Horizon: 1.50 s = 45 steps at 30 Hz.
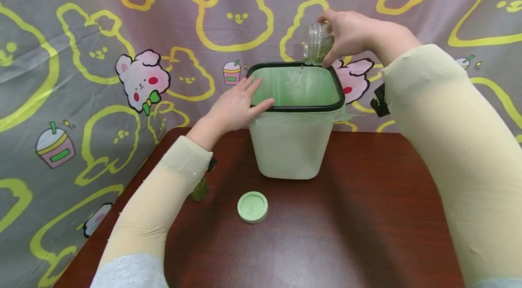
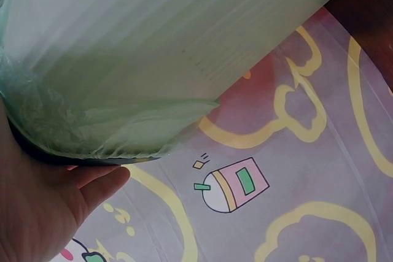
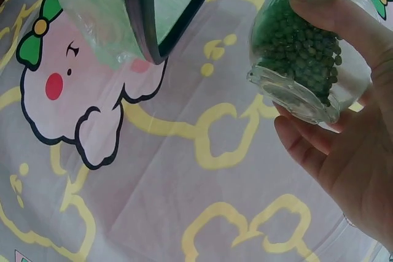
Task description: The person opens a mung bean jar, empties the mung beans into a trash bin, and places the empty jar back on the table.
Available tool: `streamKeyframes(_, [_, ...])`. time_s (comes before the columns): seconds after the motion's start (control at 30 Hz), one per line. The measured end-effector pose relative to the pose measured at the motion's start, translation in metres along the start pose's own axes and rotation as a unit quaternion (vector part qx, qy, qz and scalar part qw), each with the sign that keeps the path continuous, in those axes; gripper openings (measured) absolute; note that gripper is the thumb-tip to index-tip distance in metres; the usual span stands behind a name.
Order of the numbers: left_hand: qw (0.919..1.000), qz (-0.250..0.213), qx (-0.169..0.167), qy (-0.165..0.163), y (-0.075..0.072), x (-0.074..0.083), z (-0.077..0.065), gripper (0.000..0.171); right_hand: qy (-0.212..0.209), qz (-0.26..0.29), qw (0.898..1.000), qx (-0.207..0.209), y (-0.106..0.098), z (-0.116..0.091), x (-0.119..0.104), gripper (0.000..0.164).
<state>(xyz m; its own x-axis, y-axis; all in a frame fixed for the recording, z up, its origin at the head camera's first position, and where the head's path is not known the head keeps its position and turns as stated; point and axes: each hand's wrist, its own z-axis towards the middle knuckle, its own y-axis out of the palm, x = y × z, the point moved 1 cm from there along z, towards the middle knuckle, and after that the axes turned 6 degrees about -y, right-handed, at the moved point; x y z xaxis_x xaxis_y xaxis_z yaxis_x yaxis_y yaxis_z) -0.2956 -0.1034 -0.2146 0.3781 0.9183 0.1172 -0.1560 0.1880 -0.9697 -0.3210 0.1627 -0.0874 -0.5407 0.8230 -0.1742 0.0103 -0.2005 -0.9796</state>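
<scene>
My right hand point(image 1: 352, 34) grips a clear glass jar point(image 1: 316, 45) and holds it tipped on its side, mouth to the left, over the back right of a pale trash bin point(image 1: 291, 147). Small green beans point(image 3: 301, 47), like mung beans, lie inside the jar in the right wrist view. Below its mouth, a few specks fall towards the bin's green liner bag point(image 1: 297, 88). With fingers spread and fairly straight, my left hand point(image 1: 234, 106) rests at the bin's black rim point(image 1: 303, 109) on the left side; part of its fingers is hidden in the left wrist view.
A light green round lid point(image 1: 253, 206) lies on the dark red-brown table point(image 1: 310, 242) in front of the bin. Partly behind my left sleeve stands something filled with green grains point(image 1: 200, 191). A patterned cloth point(image 1: 163, 16) hangs behind the bin and along the left.
</scene>
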Motion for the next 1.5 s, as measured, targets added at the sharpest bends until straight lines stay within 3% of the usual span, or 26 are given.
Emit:
streamKeyframes(0.73, [1.0, -0.005, -0.003, 0.002, 0.0008, 0.0003, 0.0004, 0.085, -0.004, -0.003, 1.0, -0.01, 0.0018, 0.001, -0.0016, 0.102])
streamKeyframes(1.0, [1.0, -0.001, 0.0, 0.001, 0.0009, 0.0002, 0.0013, 0.085, -0.009, -0.024, 0.999, 0.024, -0.0033, 0.0002, -0.0031, 0.1])
streamKeyframes(1.2, [1.0, -0.002, -0.001, 0.002, 0.0011, 0.0008, 0.0006, 0.084, -0.008, -0.02, 1.0, -0.005, -0.0013, 0.0015, -0.004, 0.101])
streamKeyframes(1.5, [1.0, -0.002, -0.002, 0.001, 0.0004, 0.0, 0.0002, 0.085, -0.005, -0.018, 1.0, 0.002, 0.0001, 0.0023, -0.0029, 0.101])
